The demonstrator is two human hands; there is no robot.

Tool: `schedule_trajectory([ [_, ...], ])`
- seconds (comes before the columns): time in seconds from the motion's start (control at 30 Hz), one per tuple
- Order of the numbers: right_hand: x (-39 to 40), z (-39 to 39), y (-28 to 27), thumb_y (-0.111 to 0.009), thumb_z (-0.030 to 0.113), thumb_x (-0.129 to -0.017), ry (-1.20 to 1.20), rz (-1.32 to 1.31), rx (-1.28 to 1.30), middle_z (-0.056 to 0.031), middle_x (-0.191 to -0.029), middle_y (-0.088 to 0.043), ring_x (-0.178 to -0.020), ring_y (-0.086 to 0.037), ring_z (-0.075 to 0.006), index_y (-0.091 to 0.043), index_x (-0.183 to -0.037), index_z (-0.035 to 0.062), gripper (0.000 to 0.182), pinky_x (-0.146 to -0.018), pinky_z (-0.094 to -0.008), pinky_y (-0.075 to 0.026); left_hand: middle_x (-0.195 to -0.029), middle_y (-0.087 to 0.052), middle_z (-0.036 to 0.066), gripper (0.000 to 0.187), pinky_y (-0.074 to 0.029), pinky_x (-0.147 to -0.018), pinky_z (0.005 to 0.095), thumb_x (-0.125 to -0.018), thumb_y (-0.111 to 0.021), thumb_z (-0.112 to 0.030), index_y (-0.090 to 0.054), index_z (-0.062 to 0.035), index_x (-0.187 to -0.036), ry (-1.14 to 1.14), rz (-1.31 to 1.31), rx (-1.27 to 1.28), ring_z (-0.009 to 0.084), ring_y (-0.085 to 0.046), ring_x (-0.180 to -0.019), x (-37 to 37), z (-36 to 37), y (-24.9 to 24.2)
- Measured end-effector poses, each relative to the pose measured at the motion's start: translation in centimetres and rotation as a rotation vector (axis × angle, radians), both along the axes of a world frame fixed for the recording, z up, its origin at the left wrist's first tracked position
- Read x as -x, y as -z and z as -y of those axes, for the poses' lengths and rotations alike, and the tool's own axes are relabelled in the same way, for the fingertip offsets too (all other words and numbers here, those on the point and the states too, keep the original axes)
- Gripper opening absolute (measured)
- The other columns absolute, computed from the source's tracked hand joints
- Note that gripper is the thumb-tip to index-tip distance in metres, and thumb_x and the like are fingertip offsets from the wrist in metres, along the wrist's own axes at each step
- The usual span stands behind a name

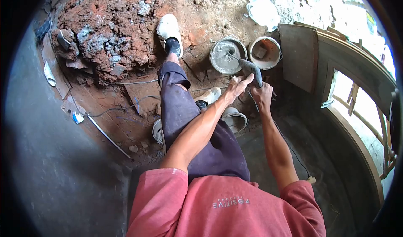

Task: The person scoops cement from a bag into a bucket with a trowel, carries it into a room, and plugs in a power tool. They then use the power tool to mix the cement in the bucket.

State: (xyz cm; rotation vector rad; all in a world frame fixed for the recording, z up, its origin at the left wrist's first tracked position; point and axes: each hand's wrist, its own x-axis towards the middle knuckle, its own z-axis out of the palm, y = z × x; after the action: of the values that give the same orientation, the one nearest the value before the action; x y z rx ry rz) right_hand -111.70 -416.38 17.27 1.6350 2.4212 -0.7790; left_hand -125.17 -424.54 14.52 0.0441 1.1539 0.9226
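Note:
A grey power drill point(250, 70) is held between my two hands, its thin mixing rod reaching down into a bucket point(217, 65) of wet grey mix. My left hand point(239, 87) is closed on the drill's near side. My right hand point(262, 95) wraps round the handle end. Dark cord hangs from the drill and runs down to a pale plug point(311, 180) by my right elbow. Just right of the mix stands a second bucket point(251, 54), with a reddish inside and some lump in it.
A heap of red earth point(105, 39) rises at the upper left. Beside my feet are a white pail point(236, 120) and a white round container point(158, 131). Cords cross the floor. Wooden boards point(296, 54) and a window frame point(354, 132) stand at the right.

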Motion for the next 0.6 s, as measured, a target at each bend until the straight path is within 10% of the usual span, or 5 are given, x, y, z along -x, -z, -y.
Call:
schedule_trajectory([
  [0.6, -0.1, -0.3, -0.3, -0.071, 0.034, -0.080, 0.027, 0.037, 0.035, -0.0263, -0.070, -0.064, -0.068, -0.065, -0.0436, -0.068, -0.075, -0.0034, 0.037, -0.067, -0.0477, -0.051, -0.072, -0.050, -0.002, 0.065, -0.049, -0.053, 0.0280, -0.091, -0.052, -0.070, -0.068, -0.0114, -0.113, -0.032, 0.001, -0.002, 0.0081, -0.051, -0.064, -0.2, -0.3, 0.2],
])
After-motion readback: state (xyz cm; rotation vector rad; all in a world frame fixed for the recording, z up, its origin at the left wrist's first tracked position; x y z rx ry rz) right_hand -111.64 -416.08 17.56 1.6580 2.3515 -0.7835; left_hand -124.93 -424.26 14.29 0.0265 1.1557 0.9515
